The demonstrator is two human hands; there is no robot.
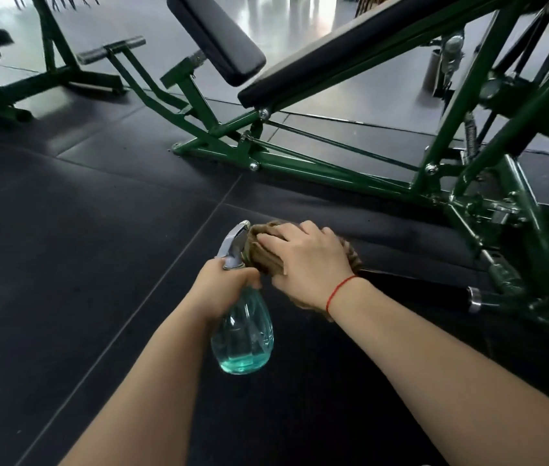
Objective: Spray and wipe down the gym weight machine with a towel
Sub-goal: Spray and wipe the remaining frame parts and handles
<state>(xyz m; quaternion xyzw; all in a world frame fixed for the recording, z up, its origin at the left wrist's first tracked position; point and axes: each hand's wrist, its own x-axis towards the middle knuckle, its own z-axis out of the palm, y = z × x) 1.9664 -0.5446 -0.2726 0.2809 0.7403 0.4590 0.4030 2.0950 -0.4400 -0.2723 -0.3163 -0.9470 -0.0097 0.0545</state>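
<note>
My left hand [224, 287] grips the neck of a clear teal spray bottle [242, 334] with a grey trigger head; a little blue-green liquid sits at its bottom. My right hand [310, 264] lies over a folded brown towel [263, 250], fingers wrapped on it, pressing it on the end of a black handle bar [427, 292] of the green weight machine [333, 169]. The nozzle almost touches the towel. The machine's long black padded bench [350, 52] slopes up to the right above.
A second black pad [219, 38] on a green post stands behind the bench. Another green frame [51, 72] with a footrest bar stands at the back left. Black rubber mats [81, 247] cover the floor. Springs and linkages crowd the right side [488, 203].
</note>
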